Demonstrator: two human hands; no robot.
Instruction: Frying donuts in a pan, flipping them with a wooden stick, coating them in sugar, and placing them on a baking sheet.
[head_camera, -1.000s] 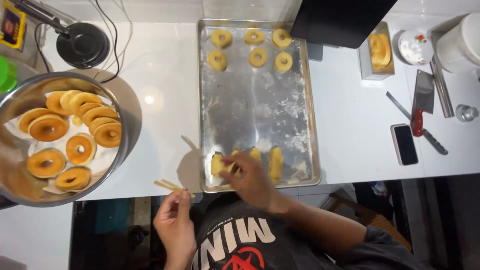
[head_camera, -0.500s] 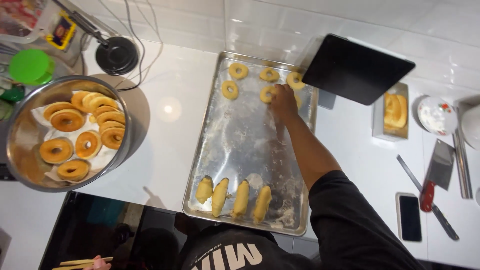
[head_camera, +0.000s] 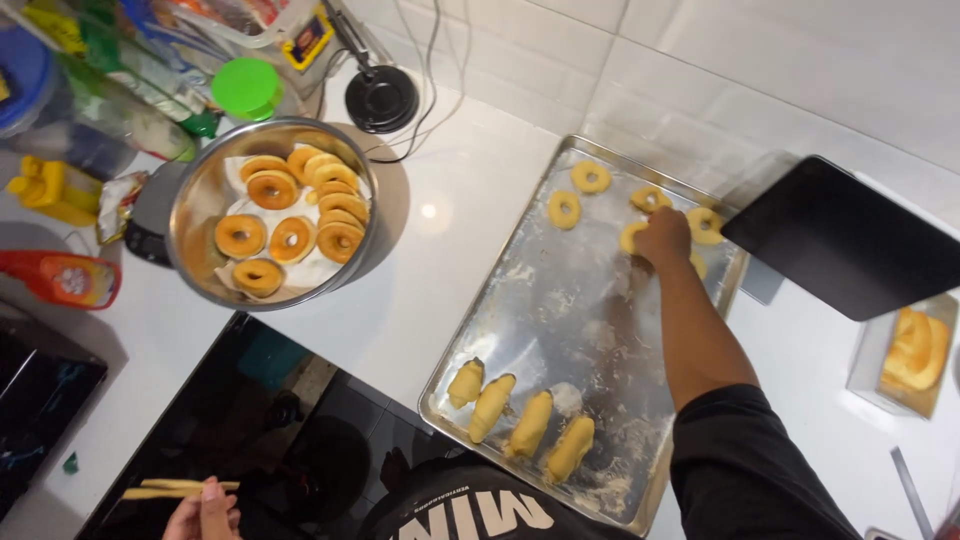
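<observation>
My right hand (head_camera: 662, 238) reaches across a floured metal baking tray (head_camera: 560, 330) and closes on a raw ring-shaped dough piece (head_camera: 632, 236) at the tray's far end. Other raw dough rings (head_camera: 590, 177) lie around it. Several oblong dough rolls (head_camera: 531, 423) sit in a row at the tray's near edge. My left hand (head_camera: 203, 512), low at the bottom left, grips a pair of wooden chopsticks (head_camera: 170, 489).
A steel bowl (head_camera: 195, 215) lined with paper holds several fried golden rings (head_camera: 272, 188). A black tablet (head_camera: 850, 240) leans at the right, beside a clear box of pastry (head_camera: 908, 352). Bottles, a green lid (head_camera: 246, 88) and cables crowd the back left.
My right hand left the near rolls and stretched to the far rings, where it stays. My left hand with the chopsticks dropped low. The camera view shifted.
</observation>
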